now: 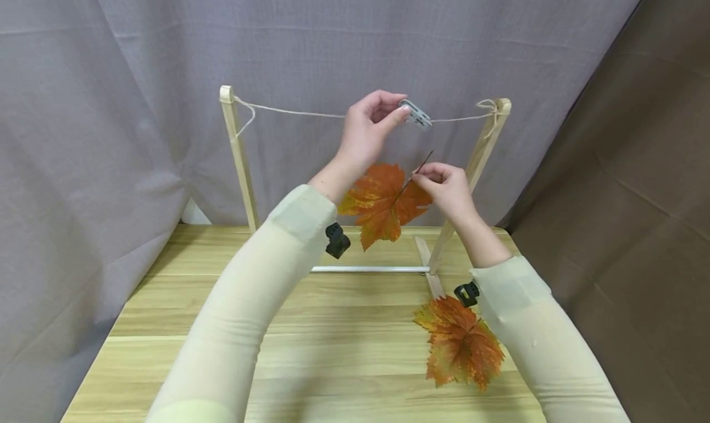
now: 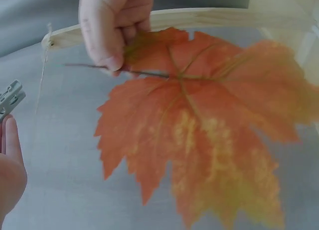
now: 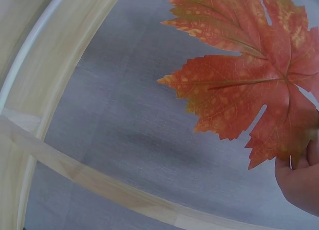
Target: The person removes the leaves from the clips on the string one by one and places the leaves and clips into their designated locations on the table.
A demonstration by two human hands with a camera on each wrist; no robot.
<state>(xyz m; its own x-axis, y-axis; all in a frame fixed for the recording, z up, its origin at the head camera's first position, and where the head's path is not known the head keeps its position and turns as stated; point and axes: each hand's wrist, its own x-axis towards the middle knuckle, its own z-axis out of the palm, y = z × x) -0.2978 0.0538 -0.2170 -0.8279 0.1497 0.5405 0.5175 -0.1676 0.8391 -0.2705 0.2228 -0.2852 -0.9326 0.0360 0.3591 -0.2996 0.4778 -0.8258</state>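
My left hand [image 1: 366,127] pinches a grey clothespin [image 1: 416,114] between thumb and fingers, right at the string [image 1: 299,111]. Lower and to the right, my right hand [image 1: 446,188] pinches the dark stem [image 1: 424,160] of an orange artificial maple leaf [image 1: 385,204], whose blade hangs to the left below the string. The stem's free end points up toward the clothespin, with a gap between them. In the left wrist view the same leaf [image 2: 199,110] fills the middle and the clothespin [image 2: 10,98] shows at the left edge. The right wrist view shows the leaf [image 3: 249,75] beside my fingers.
A second orange leaf [image 1: 460,343] lies on the wooden table [image 1: 310,355] at the right, near my right sleeve. Two wooden posts [image 1: 241,164] hold the string, and a white rod [image 1: 371,269] runs low between them. A grey curtain [image 1: 299,47] hangs behind.
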